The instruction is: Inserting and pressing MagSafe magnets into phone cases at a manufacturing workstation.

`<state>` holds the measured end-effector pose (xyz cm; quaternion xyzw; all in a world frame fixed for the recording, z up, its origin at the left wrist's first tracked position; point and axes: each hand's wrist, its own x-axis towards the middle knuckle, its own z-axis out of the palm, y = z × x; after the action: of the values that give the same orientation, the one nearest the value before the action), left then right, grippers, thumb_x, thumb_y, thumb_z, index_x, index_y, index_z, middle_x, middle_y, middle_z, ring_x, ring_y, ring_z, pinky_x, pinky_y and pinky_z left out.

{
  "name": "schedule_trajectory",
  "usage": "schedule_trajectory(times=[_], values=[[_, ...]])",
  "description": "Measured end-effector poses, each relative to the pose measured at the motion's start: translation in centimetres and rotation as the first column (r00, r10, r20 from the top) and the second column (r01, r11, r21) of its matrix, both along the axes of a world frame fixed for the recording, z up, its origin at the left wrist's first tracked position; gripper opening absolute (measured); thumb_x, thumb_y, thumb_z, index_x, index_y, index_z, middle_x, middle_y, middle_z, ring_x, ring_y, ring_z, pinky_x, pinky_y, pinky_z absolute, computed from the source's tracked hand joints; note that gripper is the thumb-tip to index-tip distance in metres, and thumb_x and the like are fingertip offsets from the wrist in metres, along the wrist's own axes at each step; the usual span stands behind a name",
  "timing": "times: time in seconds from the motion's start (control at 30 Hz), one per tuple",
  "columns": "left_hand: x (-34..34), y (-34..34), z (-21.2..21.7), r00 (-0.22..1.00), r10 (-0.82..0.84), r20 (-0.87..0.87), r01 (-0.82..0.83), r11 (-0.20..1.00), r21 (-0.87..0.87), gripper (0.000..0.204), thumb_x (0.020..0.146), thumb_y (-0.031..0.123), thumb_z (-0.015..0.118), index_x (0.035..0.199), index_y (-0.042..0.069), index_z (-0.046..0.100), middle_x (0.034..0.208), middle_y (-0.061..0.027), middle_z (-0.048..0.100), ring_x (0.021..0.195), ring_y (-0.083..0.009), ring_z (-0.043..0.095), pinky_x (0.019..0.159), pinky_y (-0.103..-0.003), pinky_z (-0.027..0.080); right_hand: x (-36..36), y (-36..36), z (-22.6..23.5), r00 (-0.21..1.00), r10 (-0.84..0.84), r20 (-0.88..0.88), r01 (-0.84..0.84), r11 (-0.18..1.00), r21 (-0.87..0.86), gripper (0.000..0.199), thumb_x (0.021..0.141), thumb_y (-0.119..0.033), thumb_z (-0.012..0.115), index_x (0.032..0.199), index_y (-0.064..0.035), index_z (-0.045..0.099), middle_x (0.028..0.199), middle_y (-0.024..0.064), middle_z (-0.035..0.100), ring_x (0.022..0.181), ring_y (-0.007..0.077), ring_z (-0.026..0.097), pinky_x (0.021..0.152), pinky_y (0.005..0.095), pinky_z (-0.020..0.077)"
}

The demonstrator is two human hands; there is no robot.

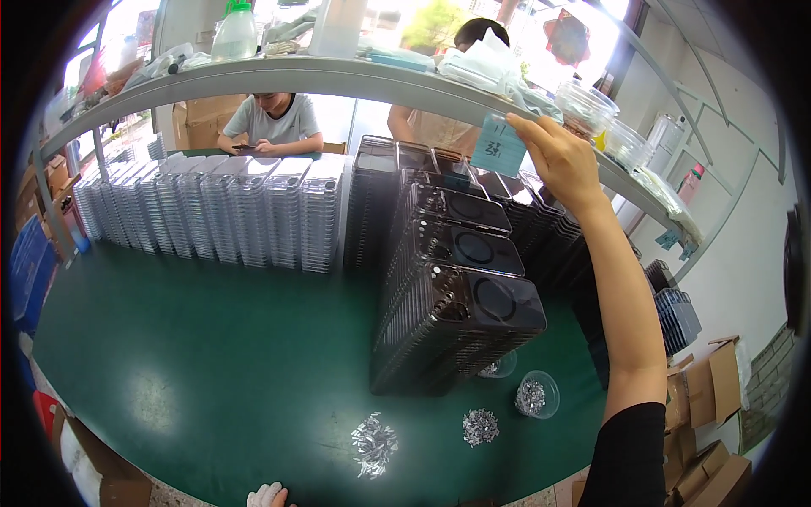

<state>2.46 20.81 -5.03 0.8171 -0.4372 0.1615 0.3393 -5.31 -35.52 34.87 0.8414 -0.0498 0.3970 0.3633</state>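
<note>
My right hand (pixel 557 156) is raised to the shelf's front edge, thumb and fingers pinched on a small teal paper note (pixel 497 145) with handwriting. Only the fingertips of my left hand (pixel 268 495) show at the table's near edge, in white covering; the rest is cut off. Below my right hand stand tall stacks of dark-framed phone cases (pixel 473 245), each with a ring on its back. Loose small metallic pieces (pixel 374 444) lie in a pile on the green table (pixel 211 355). A second, smaller pile (pixel 481 427) lies beside a clear cup (pixel 538 395) of similar pieces.
Rows of stacked clear cases (pixel 211 211) line the table's far left. Above runs a grey shelf (pixel 279 72) with bottles, bags and plastic tubs (pixel 585 108). Across the table sits a person (pixel 274 127) with a phone; another person is partly hidden behind the shelf. Cardboard boxes (pixel 710 384) stand at the right.
</note>
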Motion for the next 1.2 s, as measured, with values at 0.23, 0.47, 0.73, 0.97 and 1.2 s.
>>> schedule_trajectory(times=[0.23, 0.47, 0.73, 0.97, 1.2], values=[[0.2, 0.4, -1.4, 0.999, -0.016, 0.052, 0.016, 1.000, 0.000, 0.032, 0.094, 0.010, 0.062, 0.125, 0.004, 0.065, 0.126, -0.0155, 0.067, 0.118, -0.0367, 0.062, 0.107, -0.054, 0.041, -0.2, -0.1, -0.1, 1.000, -0.018, 0.012, 0.017, 0.999, 0.035, 0.029, 0.095, -0.014, 0.065, 0.122, -0.0195, 0.070, 0.082, 0.0052, 0.062, 0.073, 0.0265, 0.068, 0.062, 0.0399, 0.0534], [-0.2, 0.5, -0.4, 1.000, 0.011, -0.029, -0.009, 0.998, 0.061, 0.034, 0.094, 0.010, 0.060, 0.128, 0.004, 0.063, 0.130, -0.0156, 0.065, 0.123, -0.0364, 0.059, 0.109, -0.055, 0.039, 0.0, 0.2, 0.0, 1.000, -0.008, 0.003, 0.008, 1.000, 0.005, 0.028, 0.096, -0.014, 0.064, 0.123, -0.0190, 0.070, 0.084, 0.0048, 0.064, 0.074, 0.0271, 0.068, 0.063, 0.0403, 0.0542], [-0.1, 0.0, 0.3, 1.000, -0.011, 0.014, 0.011, 1.000, 0.020, 0.037, 0.092, 0.007, 0.061, 0.129, 0.001, 0.062, 0.129, -0.0188, 0.065, 0.120, -0.0391, 0.060, 0.107, -0.054, 0.041, -3.3, -0.9, -0.1, 0.998, -0.066, 0.023, 0.065, 0.997, 0.040, 0.031, 0.096, -0.015, 0.064, 0.126, -0.0206, 0.070, 0.084, 0.0057, 0.064, 0.074, 0.0285, 0.069, 0.062, 0.0414, 0.0545], [0.2, -0.1, 0.1, 0.997, -0.023, 0.072, 0.025, 0.999, -0.025, 0.039, 0.091, 0.004, 0.063, 0.130, -0.001, 0.062, 0.126, -0.0214, 0.065, 0.115, -0.0406, 0.063, 0.102, -0.054, 0.045, -5.1, -1.8, -0.2, 0.985, -0.166, 0.036, 0.164, 0.985, 0.056, 0.030, 0.096, -0.017, 0.064, 0.126, -0.0217, 0.071, 0.090, 0.0061, 0.068, 0.075, 0.0292, 0.070, 0.065, 0.0405, 0.0565], [-0.2, -0.3, 1.0, 0.998, 0.011, 0.065, -0.012, 1.000, 0.011, 0.040, 0.090, 0.006, 0.064, 0.130, -0.002, 0.062, 0.124, -0.0233, 0.065, 0.114, -0.0433, 0.062, 0.103, -0.054, 0.046, -5.9, -2.3, -0.4, 0.981, -0.181, 0.064, 0.172, 0.977, 0.127, 0.028, 0.098, -0.019, 0.063, 0.125, -0.0208, 0.070, 0.094, 0.0066, 0.070, 0.078, 0.0319, 0.071, 0.068, 0.0418, 0.0573]])
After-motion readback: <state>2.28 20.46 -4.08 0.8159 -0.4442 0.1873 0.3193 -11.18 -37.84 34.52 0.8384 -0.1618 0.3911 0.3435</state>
